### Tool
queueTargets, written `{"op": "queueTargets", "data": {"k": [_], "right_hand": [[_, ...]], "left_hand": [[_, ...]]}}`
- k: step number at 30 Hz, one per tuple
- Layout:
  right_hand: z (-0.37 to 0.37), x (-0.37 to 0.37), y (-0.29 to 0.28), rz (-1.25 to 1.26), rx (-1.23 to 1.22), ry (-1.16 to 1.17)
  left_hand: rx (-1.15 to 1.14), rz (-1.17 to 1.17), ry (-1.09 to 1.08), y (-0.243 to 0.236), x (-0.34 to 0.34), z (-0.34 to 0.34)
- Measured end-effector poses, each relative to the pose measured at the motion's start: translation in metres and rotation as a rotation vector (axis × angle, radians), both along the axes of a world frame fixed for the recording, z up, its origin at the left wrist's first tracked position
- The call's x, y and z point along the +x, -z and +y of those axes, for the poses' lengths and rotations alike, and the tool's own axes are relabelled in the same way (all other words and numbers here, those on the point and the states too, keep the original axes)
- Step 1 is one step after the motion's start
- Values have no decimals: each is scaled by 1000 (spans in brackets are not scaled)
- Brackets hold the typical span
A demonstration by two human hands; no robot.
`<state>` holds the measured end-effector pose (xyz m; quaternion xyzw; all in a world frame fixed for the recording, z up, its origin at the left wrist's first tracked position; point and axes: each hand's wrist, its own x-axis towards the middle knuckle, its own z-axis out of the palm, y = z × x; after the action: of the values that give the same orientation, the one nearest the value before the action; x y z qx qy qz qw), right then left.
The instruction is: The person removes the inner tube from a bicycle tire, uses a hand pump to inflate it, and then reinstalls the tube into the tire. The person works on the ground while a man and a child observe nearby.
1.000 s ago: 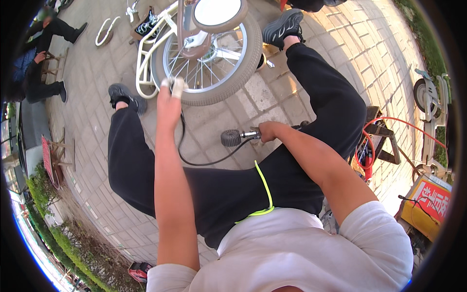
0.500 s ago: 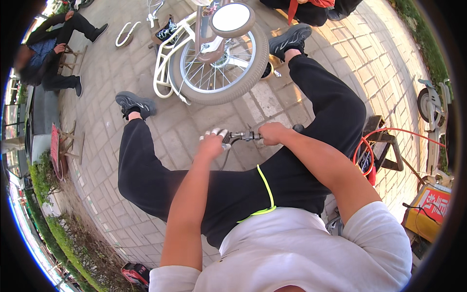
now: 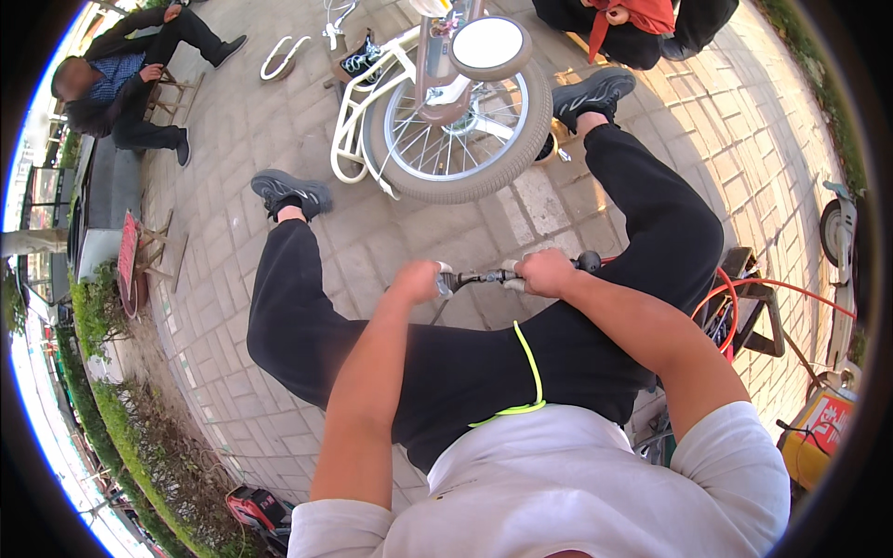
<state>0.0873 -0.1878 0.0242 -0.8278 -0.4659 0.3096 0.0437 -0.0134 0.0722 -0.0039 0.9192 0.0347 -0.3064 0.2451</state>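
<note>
A short dark bar (image 3: 484, 277) with shiny metal fittings lies crosswise above my lap; its exact kind is unclear. A thin dark cable hangs from it near its left end. My left hand (image 3: 419, 281) is closed round the left end, beside a ribbed grey part. My right hand (image 3: 547, 272) grips the right side, and a round black knob (image 3: 589, 261) sticks out past it. Whitish coverings show on the fingers of both hands. Just ahead, a cream bicycle frame (image 3: 352, 126) lies with its spoked wheel (image 3: 460, 139) and a small white-faced wheel (image 3: 490, 44).
A seated person (image 3: 112, 93) is at the far left, and another person in red (image 3: 642, 19) at the top right. To my right are a stool (image 3: 758, 312), an orange hose (image 3: 800, 290) and a yellow-red box (image 3: 823, 423). A red-black case (image 3: 259, 510) lies behind left.
My left hand has turned, its fingers now curled out of sight round the bar. The right hand has shifted slightly along it. The whole view has swung, moving the scene rightward.
</note>
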Motion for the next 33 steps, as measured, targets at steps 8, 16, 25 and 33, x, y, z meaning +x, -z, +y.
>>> {"op": "queueTargets", "data": {"k": [8, 16, 25, 33], "right_hand": [[-4, 4, 18, 38, -49, -83], [-3, 9, 35, 351, -26, 265], [-7, -6, -117, 863, 1460, 1079], [-182, -51, -197, 1000, 1783, 1138]], "left_hand": [[96, 34, -3, 27, -15, 43], [-184, -88, -105, -33, 15, 4], [-495, -459, -248, -209, 108, -129], [-610, -717, 355, -269, 124, -282]]}}
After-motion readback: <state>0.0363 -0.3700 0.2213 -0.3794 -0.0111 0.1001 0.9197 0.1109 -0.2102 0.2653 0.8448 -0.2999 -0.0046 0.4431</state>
